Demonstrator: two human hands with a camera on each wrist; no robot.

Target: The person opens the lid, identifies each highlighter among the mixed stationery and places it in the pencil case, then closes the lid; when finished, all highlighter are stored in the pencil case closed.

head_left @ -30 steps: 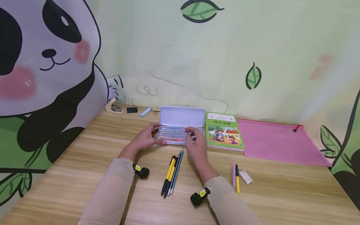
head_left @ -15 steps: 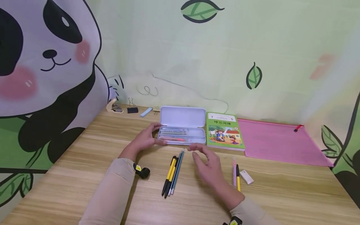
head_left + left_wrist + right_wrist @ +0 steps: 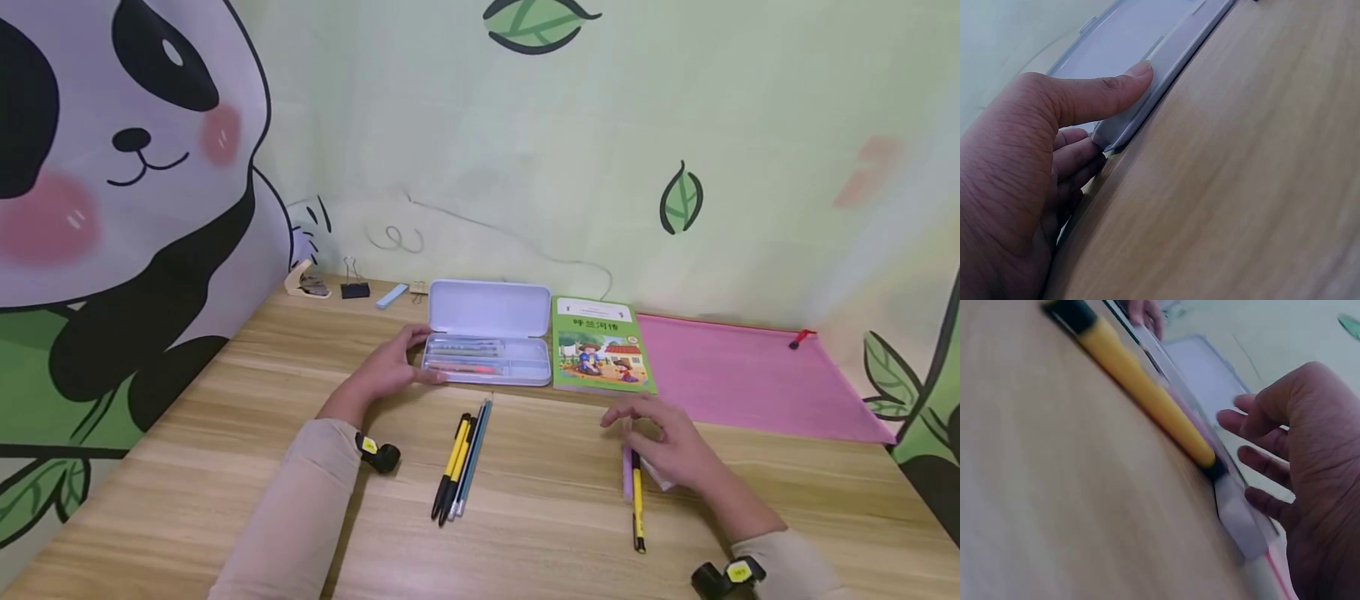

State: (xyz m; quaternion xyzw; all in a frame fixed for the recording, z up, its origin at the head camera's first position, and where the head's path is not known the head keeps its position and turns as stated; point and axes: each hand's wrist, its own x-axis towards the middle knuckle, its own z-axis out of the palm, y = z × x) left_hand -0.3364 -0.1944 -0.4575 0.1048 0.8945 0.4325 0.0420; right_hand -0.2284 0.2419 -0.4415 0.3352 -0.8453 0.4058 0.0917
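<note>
My left hand point(image 3: 386, 367) grips the left end of an open white pencil case point(image 3: 528, 372); in the left wrist view the thumb point(image 3: 1107, 97) lies along its front wall and the fingers bend round the corner. Several pens and pencils lie in its left compartments. My right hand point(image 3: 667, 437), fingers loosely bent and holding nothing, hovers over a purple pen point(image 3: 627, 475), a yellow-and-black pen point(image 3: 638, 504) and a white eraser point(image 3: 1241, 519). The hand partly hides the purple pen and most of the eraser in the head view.
Yellow-and-black pens point(image 3: 452, 467) and blue pencils point(image 3: 474, 462) lie in front of the case. A green book point(image 3: 603, 346) and a pink pouch point(image 3: 742, 375) are to its right. A stapler-like item point(image 3: 306, 281), a black binder clip point(image 3: 355, 290) and a blue strip point(image 3: 392, 296) stand at the back left.
My right hand has drawn away from the pencil case and moved right, over the purple pen, yellow pen and eraser. My left hand has stayed on the case.
</note>
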